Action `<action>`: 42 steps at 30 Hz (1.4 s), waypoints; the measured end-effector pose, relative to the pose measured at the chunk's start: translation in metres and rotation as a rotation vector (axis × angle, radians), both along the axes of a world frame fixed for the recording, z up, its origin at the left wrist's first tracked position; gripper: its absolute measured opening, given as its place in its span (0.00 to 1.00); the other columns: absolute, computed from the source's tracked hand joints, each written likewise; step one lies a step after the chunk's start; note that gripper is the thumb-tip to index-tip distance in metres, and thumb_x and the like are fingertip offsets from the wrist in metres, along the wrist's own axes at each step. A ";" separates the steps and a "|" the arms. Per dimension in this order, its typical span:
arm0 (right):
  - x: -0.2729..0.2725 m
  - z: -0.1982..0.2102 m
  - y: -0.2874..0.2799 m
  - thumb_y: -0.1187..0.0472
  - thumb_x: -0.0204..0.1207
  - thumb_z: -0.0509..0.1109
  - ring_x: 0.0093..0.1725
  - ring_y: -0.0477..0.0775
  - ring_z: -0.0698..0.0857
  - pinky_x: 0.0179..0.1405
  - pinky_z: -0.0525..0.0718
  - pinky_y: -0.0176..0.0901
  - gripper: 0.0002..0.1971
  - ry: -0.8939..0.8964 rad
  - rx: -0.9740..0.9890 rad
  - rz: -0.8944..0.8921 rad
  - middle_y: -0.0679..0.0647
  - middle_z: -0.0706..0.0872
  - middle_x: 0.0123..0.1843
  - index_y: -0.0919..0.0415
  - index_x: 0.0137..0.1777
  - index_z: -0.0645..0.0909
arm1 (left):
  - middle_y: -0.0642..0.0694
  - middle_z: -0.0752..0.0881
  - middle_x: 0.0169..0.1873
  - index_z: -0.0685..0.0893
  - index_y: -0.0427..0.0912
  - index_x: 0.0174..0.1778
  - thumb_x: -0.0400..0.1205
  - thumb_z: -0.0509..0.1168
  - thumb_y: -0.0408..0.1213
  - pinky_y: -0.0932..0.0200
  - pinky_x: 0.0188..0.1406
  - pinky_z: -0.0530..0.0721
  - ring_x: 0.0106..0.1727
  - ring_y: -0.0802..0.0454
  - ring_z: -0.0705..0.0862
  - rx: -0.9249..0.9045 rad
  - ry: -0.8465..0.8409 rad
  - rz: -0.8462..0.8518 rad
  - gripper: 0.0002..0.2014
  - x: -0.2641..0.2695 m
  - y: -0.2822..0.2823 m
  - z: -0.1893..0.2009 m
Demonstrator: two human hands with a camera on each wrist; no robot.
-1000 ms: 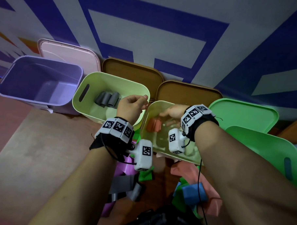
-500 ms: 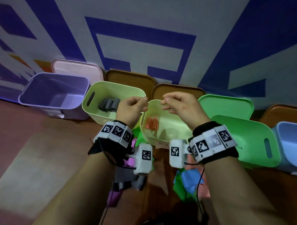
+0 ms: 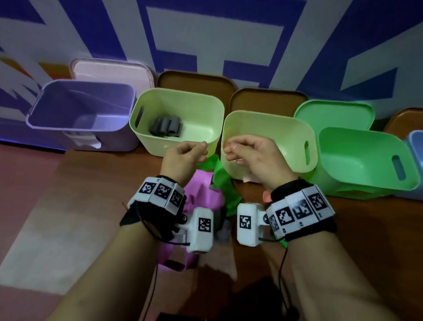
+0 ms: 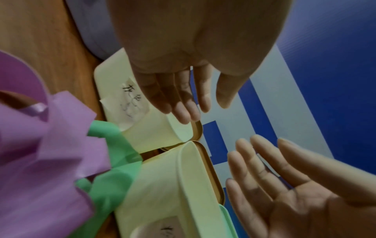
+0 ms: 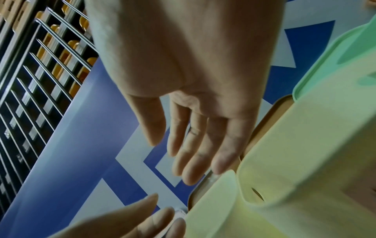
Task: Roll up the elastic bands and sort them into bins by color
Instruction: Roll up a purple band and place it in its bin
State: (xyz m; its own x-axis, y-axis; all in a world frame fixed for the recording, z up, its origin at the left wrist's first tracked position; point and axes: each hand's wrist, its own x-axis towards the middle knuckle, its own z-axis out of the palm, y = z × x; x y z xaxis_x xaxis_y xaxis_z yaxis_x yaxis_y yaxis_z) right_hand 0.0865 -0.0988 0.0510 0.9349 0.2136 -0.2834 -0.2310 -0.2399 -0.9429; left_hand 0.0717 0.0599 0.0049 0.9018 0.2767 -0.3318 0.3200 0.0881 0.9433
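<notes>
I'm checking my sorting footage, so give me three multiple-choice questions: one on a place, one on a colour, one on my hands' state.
1. Where are the grey rolls? A green bin; B left yellow-green bin; C blue bin.
2. Colour of the leftmost bin? A purple; B red; C black.
3. The left hand and right hand are: A gripping a lid; B empty, fingers relaxed; C pinching a roll.
Answers: B, they lie on its floor; A, the head view shows it; B, wrist views show bare palms.
</notes>
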 end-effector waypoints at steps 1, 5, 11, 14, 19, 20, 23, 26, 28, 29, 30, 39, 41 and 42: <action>-0.004 -0.010 0.004 0.66 0.81 0.65 0.39 0.45 0.86 0.41 0.80 0.32 0.06 0.012 -0.011 -0.015 0.51 0.88 0.43 0.58 0.51 0.83 | 0.43 0.84 0.32 0.84 0.42 0.32 0.81 0.67 0.32 0.56 0.44 0.78 0.37 0.49 0.81 0.003 0.011 -0.003 0.10 -0.003 0.005 -0.010; -0.022 -0.055 0.014 0.65 0.81 0.66 0.39 0.45 0.86 0.42 0.81 0.36 0.08 0.072 -0.096 -0.070 0.51 0.88 0.45 0.52 0.45 0.82 | 0.43 0.84 0.32 0.83 0.43 0.32 0.81 0.66 0.32 0.61 0.37 0.77 0.35 0.52 0.81 0.032 0.070 -0.048 0.11 -0.017 0.012 -0.050; -0.030 -0.120 0.018 0.64 0.79 0.69 0.49 0.48 0.83 0.49 0.80 0.35 0.12 0.064 -0.265 -0.043 0.54 0.84 0.54 0.63 0.61 0.84 | 0.52 0.86 0.26 0.83 0.43 0.30 0.80 0.68 0.30 0.54 0.48 0.82 0.40 0.46 0.83 0.020 0.046 -0.062 0.12 -0.022 0.011 -0.103; -0.027 -0.148 0.021 0.60 0.76 0.73 0.60 0.51 0.82 0.64 0.78 0.43 0.18 0.036 -0.353 -0.015 0.55 0.84 0.61 0.62 0.65 0.82 | 0.56 0.84 0.21 0.84 0.45 0.29 0.79 0.69 0.30 0.57 0.43 0.79 0.36 0.50 0.81 0.055 0.014 -0.062 0.12 -0.022 0.011 -0.123; -0.024 -0.172 0.024 0.64 0.73 0.76 0.44 0.51 0.83 0.47 0.80 0.41 0.07 0.025 -0.472 0.044 0.54 0.86 0.44 0.63 0.50 0.88 | 0.43 0.85 0.34 0.83 0.43 0.32 0.81 0.66 0.29 0.56 0.42 0.79 0.41 0.46 0.82 0.013 -0.053 -0.052 0.11 -0.027 0.006 -0.131; -0.024 -0.174 0.024 0.65 0.73 0.75 0.43 0.51 0.83 0.45 0.80 0.41 0.05 0.004 -0.504 0.044 0.54 0.87 0.42 0.63 0.48 0.88 | 0.42 0.85 0.37 0.82 0.42 0.32 0.81 0.66 0.29 0.56 0.42 0.79 0.41 0.45 0.82 0.004 -0.077 -0.045 0.11 -0.028 0.005 -0.129; -0.027 -0.178 0.023 0.67 0.75 0.72 0.42 0.49 0.83 0.42 0.76 0.36 0.06 -0.104 -0.530 -0.052 0.54 0.88 0.42 0.61 0.47 0.89 | 0.44 0.85 0.37 0.82 0.44 0.32 0.82 0.65 0.31 0.64 0.30 0.78 0.38 0.50 0.83 0.043 -0.135 -0.021 0.12 -0.035 0.001 -0.126; -0.038 -0.169 0.023 0.64 0.76 0.72 0.44 0.49 0.85 0.46 0.79 0.37 0.07 -0.229 -0.423 -0.156 0.53 0.90 0.46 0.60 0.50 0.90 | 0.44 0.85 0.35 0.83 0.44 0.33 0.81 0.66 0.33 0.64 0.30 0.78 0.37 0.52 0.83 0.078 -0.203 0.005 0.10 -0.048 0.001 -0.119; -0.047 -0.157 0.024 0.63 0.76 0.72 0.47 0.50 0.86 0.51 0.82 0.39 0.07 -0.286 -0.354 -0.197 0.53 0.91 0.48 0.60 0.51 0.90 | 0.44 0.86 0.34 0.83 0.44 0.34 0.81 0.66 0.34 0.63 0.33 0.80 0.35 0.53 0.83 0.086 -0.234 0.019 0.09 -0.057 0.002 -0.110; -0.051 -0.151 0.024 0.64 0.76 0.72 0.47 0.50 0.86 0.52 0.83 0.40 0.07 -0.305 -0.320 -0.216 0.53 0.91 0.48 0.60 0.50 0.90 | 0.44 0.85 0.34 0.83 0.44 0.34 0.81 0.66 0.33 0.64 0.31 0.80 0.33 0.54 0.83 0.084 -0.245 0.026 0.09 -0.062 0.002 -0.105; -0.055 -0.144 0.024 0.64 0.76 0.72 0.47 0.50 0.86 0.53 0.83 0.40 0.06 -0.325 -0.280 -0.231 0.53 0.91 0.47 0.60 0.49 0.90 | 0.44 0.85 0.33 0.82 0.44 0.35 0.82 0.65 0.33 0.65 0.29 0.79 0.31 0.55 0.82 0.078 -0.253 0.031 0.09 -0.067 0.002 -0.101; -0.115 -0.078 0.001 0.69 0.78 0.68 0.47 0.61 0.86 0.58 0.84 0.60 0.13 -0.365 0.076 -0.251 0.51 0.84 0.36 0.53 0.34 0.81 | 0.44 0.86 0.42 0.82 0.50 0.45 0.84 0.60 0.54 0.58 0.35 0.80 0.35 0.49 0.85 0.039 -0.138 -0.148 0.12 -0.126 -0.026 -0.057; -0.135 -0.069 -0.008 0.70 0.79 0.66 0.45 0.57 0.83 0.56 0.84 0.59 0.13 -0.354 0.153 -0.207 0.52 0.83 0.37 0.55 0.35 0.80 | 0.43 0.85 0.41 0.80 0.48 0.45 0.84 0.61 0.52 0.59 0.31 0.78 0.33 0.49 0.84 -0.025 -0.142 -0.155 0.12 -0.137 -0.038 -0.045; -0.144 -0.065 -0.013 0.71 0.80 0.65 0.46 0.57 0.82 0.55 0.84 0.58 0.13 -0.342 0.199 -0.191 0.54 0.83 0.39 0.56 0.36 0.79 | 0.43 0.84 0.38 0.80 0.46 0.44 0.84 0.62 0.49 0.59 0.29 0.79 0.30 0.51 0.83 -0.068 -0.161 -0.142 0.11 -0.141 -0.044 -0.040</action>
